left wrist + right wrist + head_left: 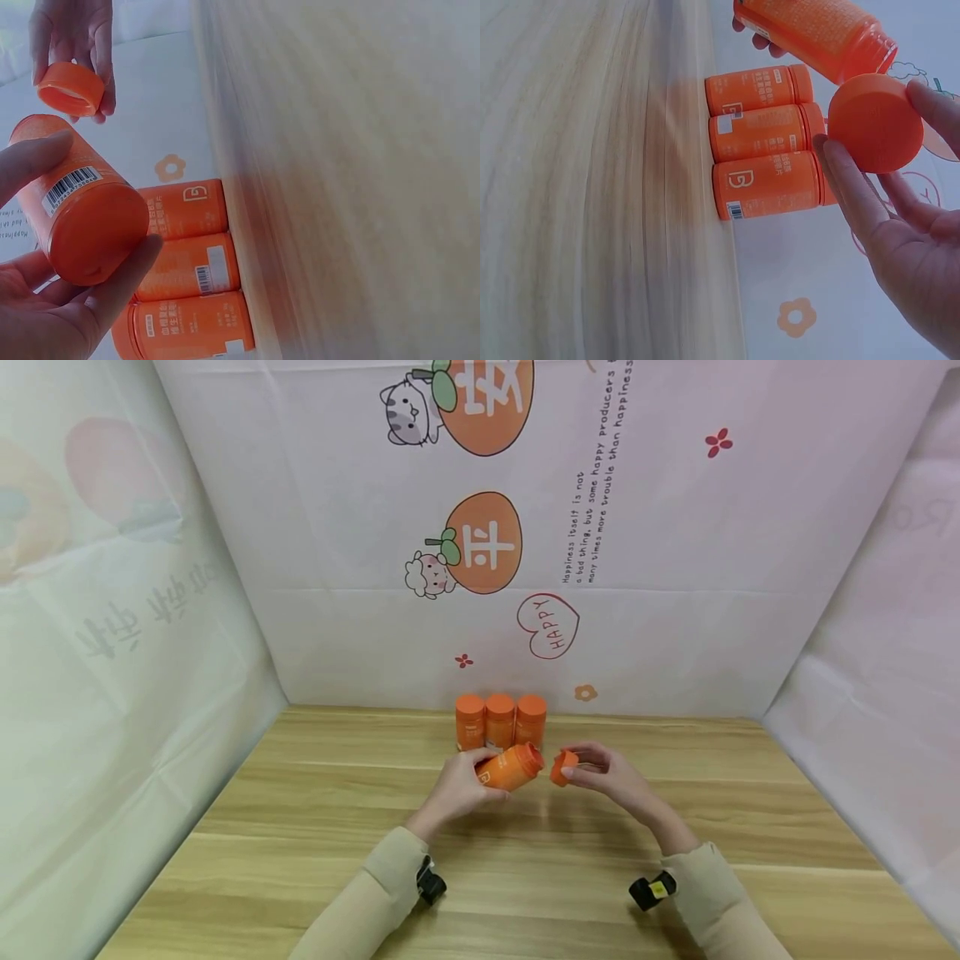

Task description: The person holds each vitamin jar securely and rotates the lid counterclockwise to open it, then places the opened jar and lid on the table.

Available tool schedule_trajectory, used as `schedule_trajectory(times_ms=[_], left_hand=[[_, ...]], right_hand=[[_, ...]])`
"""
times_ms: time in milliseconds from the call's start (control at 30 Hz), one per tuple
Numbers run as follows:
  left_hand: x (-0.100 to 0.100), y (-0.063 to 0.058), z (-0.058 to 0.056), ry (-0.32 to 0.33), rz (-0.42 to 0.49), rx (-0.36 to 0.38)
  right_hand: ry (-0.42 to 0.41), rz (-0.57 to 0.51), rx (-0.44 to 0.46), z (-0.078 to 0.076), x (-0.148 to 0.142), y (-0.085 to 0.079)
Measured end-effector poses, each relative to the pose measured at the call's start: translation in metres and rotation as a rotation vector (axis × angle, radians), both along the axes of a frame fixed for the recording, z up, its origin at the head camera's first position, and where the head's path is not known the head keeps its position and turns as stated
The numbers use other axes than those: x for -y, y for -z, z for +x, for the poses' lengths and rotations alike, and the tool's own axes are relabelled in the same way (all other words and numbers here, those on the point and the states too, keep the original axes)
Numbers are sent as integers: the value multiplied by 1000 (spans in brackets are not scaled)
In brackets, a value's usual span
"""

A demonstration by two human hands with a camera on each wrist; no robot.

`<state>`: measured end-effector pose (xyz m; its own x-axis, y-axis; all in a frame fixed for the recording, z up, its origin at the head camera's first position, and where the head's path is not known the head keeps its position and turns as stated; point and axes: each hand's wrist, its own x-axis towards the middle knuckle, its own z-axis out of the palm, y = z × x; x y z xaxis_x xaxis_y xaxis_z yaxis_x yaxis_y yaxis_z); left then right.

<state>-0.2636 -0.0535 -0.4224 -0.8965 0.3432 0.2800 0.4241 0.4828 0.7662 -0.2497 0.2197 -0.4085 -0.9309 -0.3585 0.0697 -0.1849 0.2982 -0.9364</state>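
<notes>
My left hand (459, 787) grips an orange bottle (512, 767) round its body, tilted with its uncapped mouth toward the right. The left wrist view shows the bottle's base and a barcode label (72, 187). Just right of the mouth, my right hand (611, 777) pinches an orange screw cap (564, 768) between thumb and fingers, its hollow side facing the bottle. In the right wrist view the cap's flat top (876, 124) shows, overlapping the bottle's threaded neck (868, 54). A gap separates cap and bottle in the head view.
Three capped orange bottles (499, 720) stand side by side at the back of the wooden table (337, 827), just behind the left hand. A white printed cloth (360, 635) rises behind them, and more cloth hangs at both sides. A black strap device (431, 883) sits on each wrist.
</notes>
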Motion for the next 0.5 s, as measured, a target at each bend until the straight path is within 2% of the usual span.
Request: schedule_trajectory(times_ms=[233, 500], left_hand=[[4, 0, -4, -9, -1, 4], [8, -1, -6, -18, 21, 42]], right_hand=[[-4, -82, 19, -2, -5, 1], [29, -16, -22, -4, -8, 2]])
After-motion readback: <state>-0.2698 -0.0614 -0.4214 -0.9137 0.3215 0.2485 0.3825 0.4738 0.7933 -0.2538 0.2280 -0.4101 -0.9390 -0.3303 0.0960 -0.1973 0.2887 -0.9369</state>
